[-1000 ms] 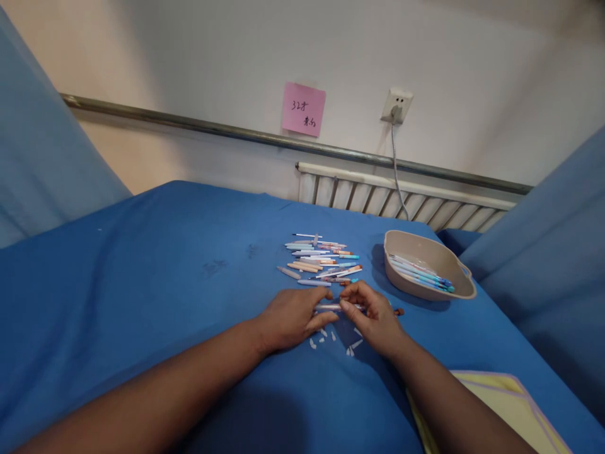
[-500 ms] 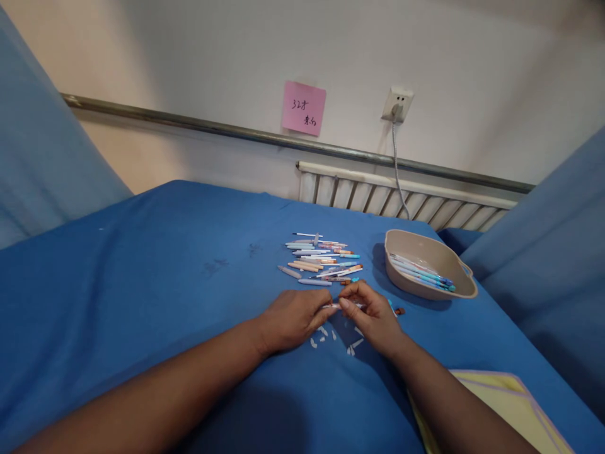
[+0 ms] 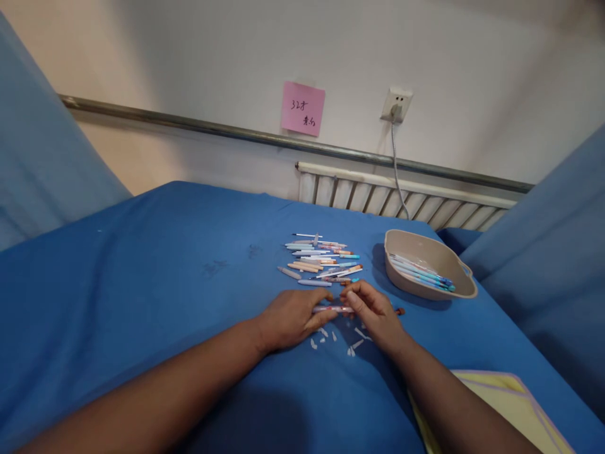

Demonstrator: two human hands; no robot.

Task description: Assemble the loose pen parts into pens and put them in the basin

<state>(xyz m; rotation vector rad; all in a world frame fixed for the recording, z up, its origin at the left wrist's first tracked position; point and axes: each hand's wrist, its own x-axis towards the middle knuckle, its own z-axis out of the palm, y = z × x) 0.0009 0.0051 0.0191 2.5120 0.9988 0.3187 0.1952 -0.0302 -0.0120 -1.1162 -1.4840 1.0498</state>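
Pen barrel (image 3: 333, 309), pinkish with red markings, lies roughly crosswise between the two hands, just nearer the wearer than the spread of pen parts. Left hand (image 3: 293, 318): thumb and forefinger parted, the barrel's left end in the gap between them; cannot tell whether the thumb touches it. Right hand (image 3: 378, 318): fingers curled in, closed about the barrel's right end; finger contact partly hidden.

Below the barrel, small white pieces (image 3: 352, 350) lie scattered on the blue cloth (image 3: 212, 372) covering the counter. Just past the right hand, a brown piece (image 3: 400, 311), partly hidden.

Beyond the hands: a loose group of pen parts (image 3: 305, 267), with peach, grey and pale blue barrels, white rods and some brown and turquoise ends, mostly lying crosswise.

Right of the group, apart from it: beige basket (image 3: 466, 291); inside, a bundle of pens (image 3: 420, 274) with blue ends, lying side by side. Lower right, near the right forearm: yellow cloth (image 3: 496, 397) with lilac edging.

Background: radiator (image 3: 359, 192) under a metal rail (image 3: 227, 134); above the rail, pink note (image 3: 303, 108) with handwriting and wall socket (image 3: 397, 105) with a plugged-in cord (image 3: 396, 167).
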